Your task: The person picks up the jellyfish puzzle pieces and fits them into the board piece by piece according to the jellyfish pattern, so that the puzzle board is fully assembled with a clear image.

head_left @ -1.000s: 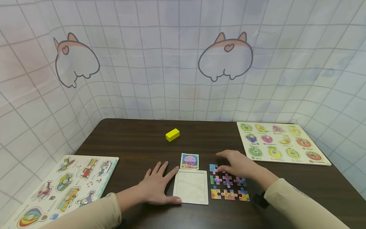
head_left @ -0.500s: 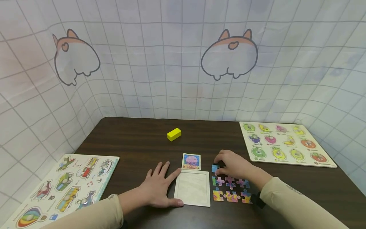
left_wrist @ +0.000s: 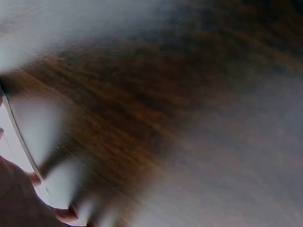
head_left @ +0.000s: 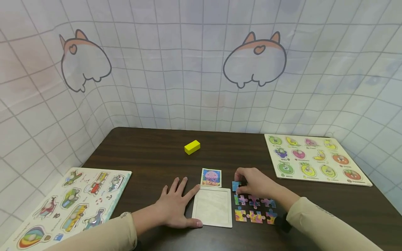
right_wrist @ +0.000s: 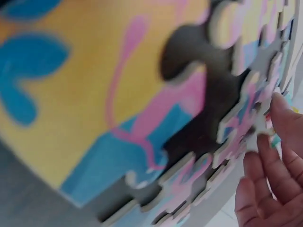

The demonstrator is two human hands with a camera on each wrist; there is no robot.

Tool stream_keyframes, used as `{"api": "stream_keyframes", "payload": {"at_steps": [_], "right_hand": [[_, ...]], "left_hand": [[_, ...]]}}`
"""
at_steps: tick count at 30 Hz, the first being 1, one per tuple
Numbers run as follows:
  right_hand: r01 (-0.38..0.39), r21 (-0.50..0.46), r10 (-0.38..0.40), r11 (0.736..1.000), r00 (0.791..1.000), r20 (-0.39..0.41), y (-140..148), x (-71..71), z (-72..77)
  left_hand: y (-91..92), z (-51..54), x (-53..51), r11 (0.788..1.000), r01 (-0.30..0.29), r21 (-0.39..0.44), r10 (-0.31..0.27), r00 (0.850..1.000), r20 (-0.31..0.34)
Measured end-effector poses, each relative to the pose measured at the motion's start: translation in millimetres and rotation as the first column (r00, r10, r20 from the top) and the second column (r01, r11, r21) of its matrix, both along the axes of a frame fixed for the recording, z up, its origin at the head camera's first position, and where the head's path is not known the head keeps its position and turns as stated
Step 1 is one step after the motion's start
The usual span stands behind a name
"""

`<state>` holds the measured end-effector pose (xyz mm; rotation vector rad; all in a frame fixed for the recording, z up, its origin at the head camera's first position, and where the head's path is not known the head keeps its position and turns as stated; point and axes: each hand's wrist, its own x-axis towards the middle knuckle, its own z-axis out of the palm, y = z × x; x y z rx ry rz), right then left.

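Observation:
In the head view my left hand [head_left: 174, 208] lies with spread, straight fingers along the left side of a square white puzzle tray [head_left: 212, 207]. Its thumb and index finger touch the tray's edge. To the right of the tray, my right hand [head_left: 258, 182] pinches a blue corner jigsaw piece [head_left: 235, 186] between thumb and index finger. Other jigsaw pieces [head_left: 255, 217] lie loosely spaced in rows below it; the hand hides part of the top row. The right wrist view shows a yellow-and-blue jigsaw piece [right_wrist: 85, 109] close up, with the fingertips beyond the pieces.
A jellyfish picture card [head_left: 211, 177] lies just behind the tray. Farther back sits a yellow block [head_left: 192, 147]. A vehicle puzzle board [head_left: 108, 200] lies at left, a fruit puzzle board [head_left: 326, 158] at back right. Curtain walls [head_left: 201, 87] bound the dark table [head_left: 150, 150].
My right thumb and index finger have closed on the blue corner piece, which has slid slightly left of its column. The left hand stays on the tray. The head view has shifted slightly.

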<state>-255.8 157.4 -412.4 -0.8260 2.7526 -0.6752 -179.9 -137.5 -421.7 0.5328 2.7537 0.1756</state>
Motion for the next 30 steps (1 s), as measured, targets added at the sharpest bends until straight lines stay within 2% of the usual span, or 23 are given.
{"api": "stream_keyframes", "payload": {"at_steps": [9, 17, 24, 30], "right_hand": [[0.033, -0.156, -0.019, 0.987, 0.996, 0.089, -2.3, 2.3, 4.3], [0.076, -0.329, -0.001, 0.941, 0.975, 0.223, -20.2, 8.0, 9.8], [0.153, -0.309, -0.056, 0.938, 0.952, 0.302, -50.4, 19.9, 2.2], [0.255, -0.271, -0.141, 0.928, 0.915, 0.379, -72.9, 27.2, -2.2]], "left_hand": [[-0.5, 1.1, 0.7, 1.0, -0.005, 0.003, 0.005, 1.0, 0.011], [0.0, 1.4, -0.3, 1.0, -0.006, -0.011, 0.007, 1.0, 0.012], [0.0, 1.3, -0.3, 1.0, -0.007, -0.002, 0.007, 1.0, 0.014], [0.6, 2.1, 0.2, 1.0, -0.006, -0.02, 0.007, 1.0, 0.004]]}}
